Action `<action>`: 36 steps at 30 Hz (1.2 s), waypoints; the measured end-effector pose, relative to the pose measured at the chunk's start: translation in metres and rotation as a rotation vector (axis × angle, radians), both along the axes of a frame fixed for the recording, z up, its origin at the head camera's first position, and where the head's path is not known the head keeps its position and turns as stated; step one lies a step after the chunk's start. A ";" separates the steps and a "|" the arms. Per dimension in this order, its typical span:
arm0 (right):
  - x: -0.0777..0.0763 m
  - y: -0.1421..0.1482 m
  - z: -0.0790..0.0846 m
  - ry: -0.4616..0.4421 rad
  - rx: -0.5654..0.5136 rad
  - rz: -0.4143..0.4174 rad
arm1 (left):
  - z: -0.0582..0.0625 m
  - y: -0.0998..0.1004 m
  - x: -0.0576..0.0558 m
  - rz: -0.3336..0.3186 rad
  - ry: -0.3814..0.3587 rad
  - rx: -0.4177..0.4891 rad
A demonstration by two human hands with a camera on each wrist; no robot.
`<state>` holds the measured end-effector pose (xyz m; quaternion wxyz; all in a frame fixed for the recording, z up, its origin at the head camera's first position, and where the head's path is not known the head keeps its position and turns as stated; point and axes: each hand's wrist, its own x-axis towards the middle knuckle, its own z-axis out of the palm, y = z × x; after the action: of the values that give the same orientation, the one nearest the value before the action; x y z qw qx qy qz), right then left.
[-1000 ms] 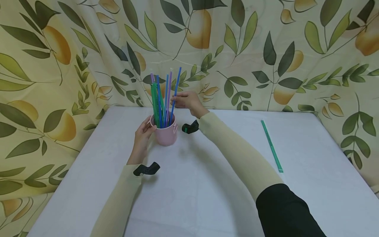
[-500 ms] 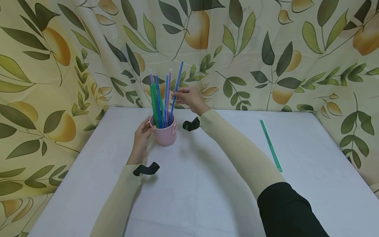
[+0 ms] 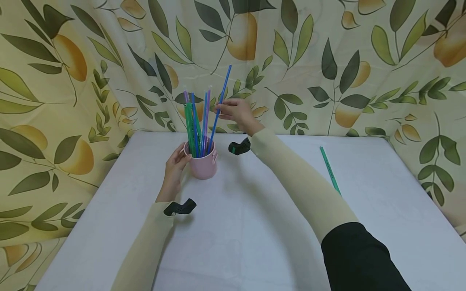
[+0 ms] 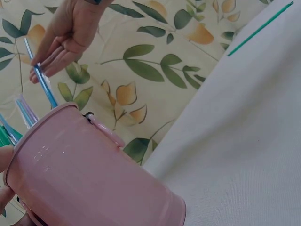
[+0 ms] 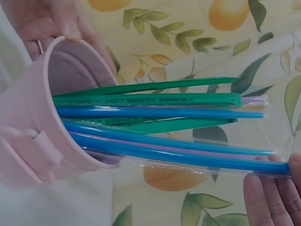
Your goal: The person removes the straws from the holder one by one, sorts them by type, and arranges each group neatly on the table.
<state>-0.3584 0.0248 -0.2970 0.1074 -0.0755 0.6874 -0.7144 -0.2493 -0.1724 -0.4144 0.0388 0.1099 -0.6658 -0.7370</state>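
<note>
A small pink metal bucket (image 3: 204, 167) stands upright at the table's back left, holding several drinking straws. My left hand (image 3: 173, 173) grips its left side, with the thumb at the rim in the right wrist view. My right hand (image 3: 238, 113) pinches a blue straw (image 3: 225, 81) in a clear wrapper, tilted to the right. The straw's lower end is still inside the bucket, hidden by the wall. Green wrapped straws (image 5: 150, 98), other blue straws (image 5: 164, 112) and purple ones lean in the bucket.
One green straw (image 3: 329, 167) lies on the white table (image 3: 255, 242) at the right, its near end covered by my right sleeve (image 3: 302, 178). A leaf-and-fruit patterned cloth (image 3: 284, 93) hangs behind the table. Black wrist cameras (image 3: 180, 207) sit on both wrists.
My right hand has risen and shifted slightly right, drawing the blue straw partly up out of the bucket. The left hand and bucket have stayed in place.
</note>
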 end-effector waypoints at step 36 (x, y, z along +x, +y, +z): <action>0.025 0.070 0.036 0.070 -0.093 0.030 | -0.001 -0.001 0.001 -0.001 -0.004 0.006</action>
<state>-0.3332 0.0948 -0.2615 0.0903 -0.1157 0.6556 -0.7407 -0.2485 -0.1732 -0.4153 0.0368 0.1108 -0.6636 -0.7389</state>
